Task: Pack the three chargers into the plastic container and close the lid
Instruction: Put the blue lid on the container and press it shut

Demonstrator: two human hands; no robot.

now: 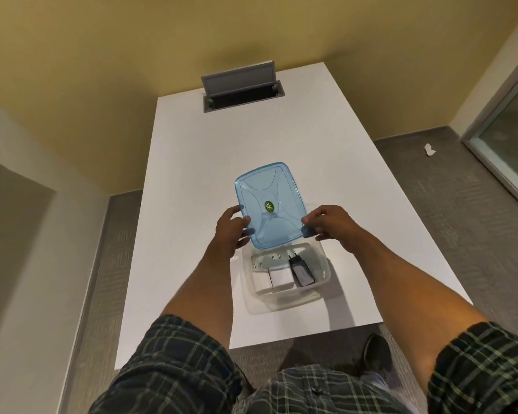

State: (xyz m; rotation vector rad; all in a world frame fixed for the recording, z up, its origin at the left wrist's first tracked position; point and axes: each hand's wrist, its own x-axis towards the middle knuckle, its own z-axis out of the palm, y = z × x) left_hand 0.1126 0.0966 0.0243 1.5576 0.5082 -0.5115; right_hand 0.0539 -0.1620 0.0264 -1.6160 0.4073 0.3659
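Lid gripped at both side edges by hands, above open container.

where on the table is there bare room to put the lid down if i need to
Bare tabletop runs between the blue lid and the cable hatch, and along both sides of the clear container. The container holds three chargers.
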